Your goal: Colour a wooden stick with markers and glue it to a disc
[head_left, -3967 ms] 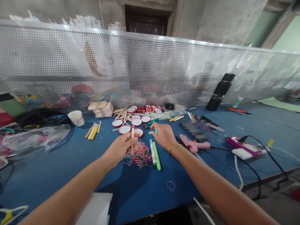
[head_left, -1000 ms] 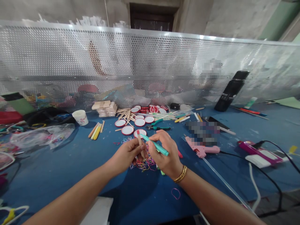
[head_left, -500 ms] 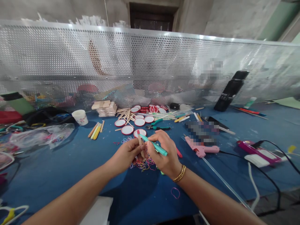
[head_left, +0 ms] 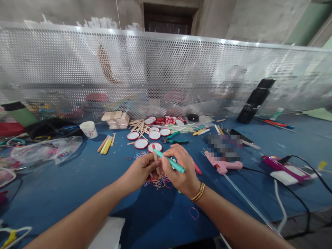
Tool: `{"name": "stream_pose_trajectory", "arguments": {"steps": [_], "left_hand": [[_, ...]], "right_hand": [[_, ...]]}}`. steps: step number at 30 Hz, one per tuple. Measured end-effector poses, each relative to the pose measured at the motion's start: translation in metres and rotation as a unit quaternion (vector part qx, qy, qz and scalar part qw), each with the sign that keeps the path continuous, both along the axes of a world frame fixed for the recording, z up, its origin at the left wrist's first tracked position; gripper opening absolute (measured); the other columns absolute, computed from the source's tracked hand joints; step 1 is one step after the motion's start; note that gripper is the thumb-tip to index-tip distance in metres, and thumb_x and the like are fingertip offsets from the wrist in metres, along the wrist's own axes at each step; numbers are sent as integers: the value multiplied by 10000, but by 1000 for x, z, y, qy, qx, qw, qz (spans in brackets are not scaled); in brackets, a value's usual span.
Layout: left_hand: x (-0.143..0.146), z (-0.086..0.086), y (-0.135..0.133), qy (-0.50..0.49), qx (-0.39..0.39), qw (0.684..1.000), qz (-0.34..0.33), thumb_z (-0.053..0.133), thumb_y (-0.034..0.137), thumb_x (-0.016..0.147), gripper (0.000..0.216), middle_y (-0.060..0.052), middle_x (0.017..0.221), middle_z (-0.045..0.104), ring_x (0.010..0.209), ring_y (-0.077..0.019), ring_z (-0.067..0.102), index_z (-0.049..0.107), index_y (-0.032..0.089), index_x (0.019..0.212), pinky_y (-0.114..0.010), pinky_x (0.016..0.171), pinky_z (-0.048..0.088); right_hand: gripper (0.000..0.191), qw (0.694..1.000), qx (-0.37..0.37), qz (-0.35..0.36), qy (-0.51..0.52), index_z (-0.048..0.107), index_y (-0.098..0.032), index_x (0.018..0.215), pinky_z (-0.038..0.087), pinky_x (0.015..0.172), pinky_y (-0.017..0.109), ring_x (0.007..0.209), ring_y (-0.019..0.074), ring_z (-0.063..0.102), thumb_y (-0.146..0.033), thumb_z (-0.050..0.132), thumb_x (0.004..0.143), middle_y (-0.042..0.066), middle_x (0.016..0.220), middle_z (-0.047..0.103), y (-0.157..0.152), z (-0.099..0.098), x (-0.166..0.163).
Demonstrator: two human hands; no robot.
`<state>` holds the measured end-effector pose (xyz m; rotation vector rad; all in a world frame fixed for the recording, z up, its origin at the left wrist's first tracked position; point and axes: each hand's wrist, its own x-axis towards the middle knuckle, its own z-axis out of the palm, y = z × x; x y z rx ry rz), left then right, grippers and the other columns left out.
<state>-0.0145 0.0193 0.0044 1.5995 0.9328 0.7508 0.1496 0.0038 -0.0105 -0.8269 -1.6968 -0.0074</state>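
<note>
Between the thumb and fingers of my left hand (head_left: 141,170) is a wooden craft stick (head_left: 156,157), held upright with a red-coloured top end. My right hand (head_left: 181,169), with a gold bracelet at the wrist, grips a turquoise marker (head_left: 172,163) like a pen. The marker's tip meets the stick just below the red part, or very near it. Below both hands lies a heap of coloured rubber bands (head_left: 160,182), partly hidden by them. Just beyond the stick's top are white-faced, red-rimmed lids (head_left: 141,144).
Pliers (head_left: 177,141) and loose craft sticks lie behind my hands, with stick bundles (head_left: 118,121) and a paper cup (head_left: 88,130) to the left. On the right are a pink glue gun (head_left: 223,163), its cord, a purple power strip (head_left: 287,169) and a black bottle (head_left: 255,102). A perforated metal panel (head_left: 171,69) stands behind.
The marker has tilted and shifted very slightly against the stick, its tip a touch lower. Both hands keep their hold and almost the same place.
</note>
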Motion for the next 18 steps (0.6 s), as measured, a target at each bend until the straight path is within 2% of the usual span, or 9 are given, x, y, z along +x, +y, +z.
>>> {"name": "stream_pose_trajectory", "arguments": {"steps": [8, 18], "left_hand": [[-1, 0, 2, 23, -3, 1000, 10, 587, 557, 857, 387, -25, 723, 657, 569, -113, 576, 582, 172, 818, -202, 450, 390], [-1, -1, 1, -1, 1, 1000, -2, 611, 544, 855, 375, -6, 669, 630, 525, -96, 534, 576, 177, 784, -201, 445, 378]], "right_hand": [[38, 1000, -4, -20, 9, 570, -216, 834, 498, 767, 356, 805, 195, 611, -193, 570, 863, 30, 789, 655, 1, 1, 4], [39, 1000, 2, 1, 2, 576, -224, 847, 497, 849, 403, 760, 186, 616, -192, 561, 862, 10, 756, 660, 0, -1, 0]]}}
